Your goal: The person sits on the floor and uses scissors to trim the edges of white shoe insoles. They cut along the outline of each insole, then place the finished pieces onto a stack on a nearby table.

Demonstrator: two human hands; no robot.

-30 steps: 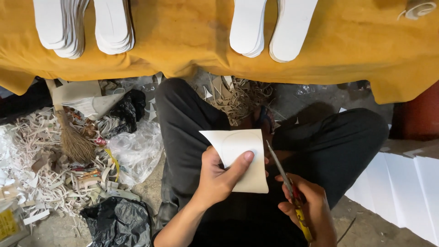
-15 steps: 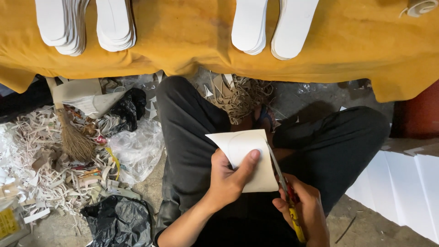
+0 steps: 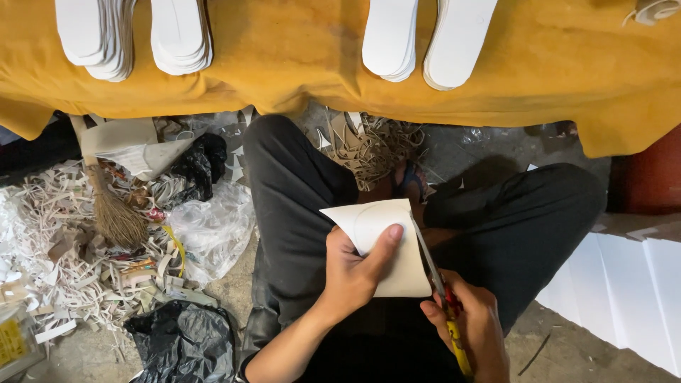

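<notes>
Head view, looking down past a tabletop draped in a mustard-yellow cloth (image 3: 298, 64) that fills the top of the picture, with four stacks of white sole-shaped cutouts (image 3: 177, 35) lying on it. Below the cloth's edge a person sits cross-legged in dark trousers (image 3: 298, 206). To the left the floor is heaped with pale offcut strips (image 3: 64, 262), a small straw broom (image 3: 113, 213), a clear plastic bag (image 3: 213, 227) and a black plastic bag (image 3: 184, 344); at the right stand white sheets (image 3: 624, 291).

Over the lap, the left hand (image 3: 351, 273) is closed on a cream sheet (image 3: 386, 245), thumb pressed across its face and fingers behind, and the sheet curls a little at its upper left. A faint curved outline shows on the sheet. The right hand (image 3: 472, 330) is wrapped around the yellow-and-red handles of a pair of scissors (image 3: 433, 273), whose blades run up along the sheet's right edge, touching it.

To cut well here, I judge the left hand should feed and turn the sheet while the scissors stay steady, taking long bites with the blade root and keeping the thumb clear of the line.
</notes>
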